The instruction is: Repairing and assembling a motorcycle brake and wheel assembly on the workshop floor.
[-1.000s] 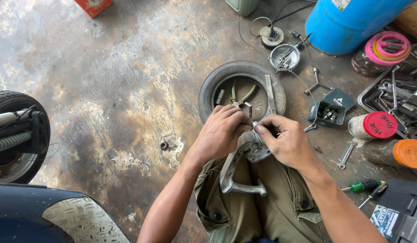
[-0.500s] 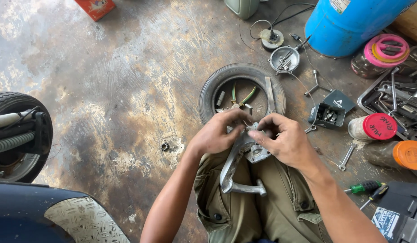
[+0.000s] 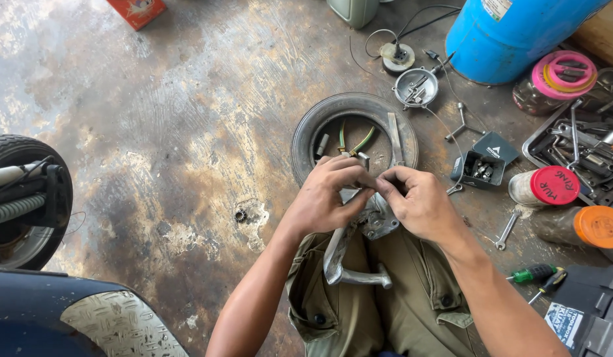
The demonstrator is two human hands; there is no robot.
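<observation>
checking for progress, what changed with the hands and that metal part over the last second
Little changed. The left hand and right hand stayed pinched together on the top of the grey metal part on the lap, with only small finger shifts. The small tyre and the tools around it lie as before.

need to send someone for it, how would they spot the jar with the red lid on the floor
Start at the big blue drum at the top right, then look below it, past the tray of tools. The jar with the red lid lies on its side there, just above a similar jar with an orange lid; the lid colour tells them apart.
</observation>
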